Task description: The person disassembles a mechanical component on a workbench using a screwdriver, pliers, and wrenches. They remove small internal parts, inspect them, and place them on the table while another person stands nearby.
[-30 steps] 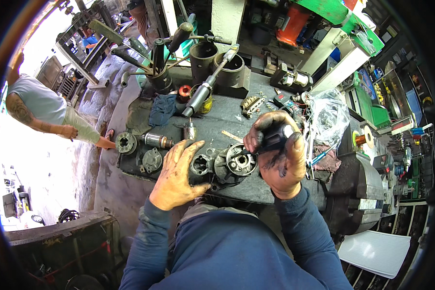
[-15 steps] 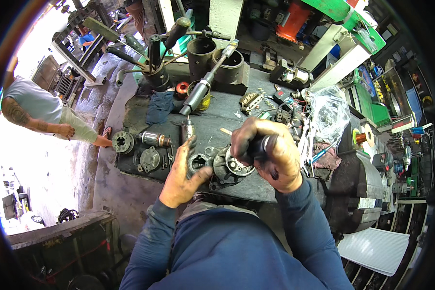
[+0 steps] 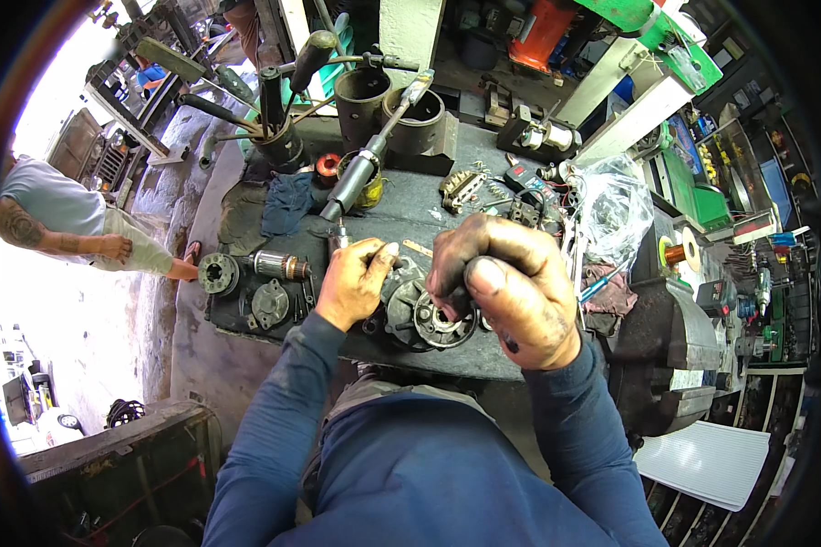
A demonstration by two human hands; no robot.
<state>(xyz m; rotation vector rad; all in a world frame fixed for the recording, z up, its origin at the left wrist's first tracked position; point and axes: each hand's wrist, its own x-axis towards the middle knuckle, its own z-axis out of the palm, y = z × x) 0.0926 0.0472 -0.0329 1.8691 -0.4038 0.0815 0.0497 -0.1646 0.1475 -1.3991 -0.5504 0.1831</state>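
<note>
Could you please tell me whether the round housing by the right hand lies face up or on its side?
Face up: the housing shows its rim and recessed inside from above.

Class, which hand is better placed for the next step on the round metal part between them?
Probably the right hand: it curls over the round metal part, while the left hand is off to that part's left.

- Left margin of my view: 1 person [image 3: 53, 208] standing, in pale clothing.
- Upper left, as I see it: 1 crumpled blue cloth [image 3: 287, 205].
- Top: 1 orange column [image 3: 531, 46], left of a green frame [image 3: 611, 12].
- Right of my centre: 1 clear plastic bag [image 3: 622, 205], near 1 copper-coloured wire spool [image 3: 675, 253].
- Lower right: 1 white ribbed sheet [image 3: 702, 463].
</note>
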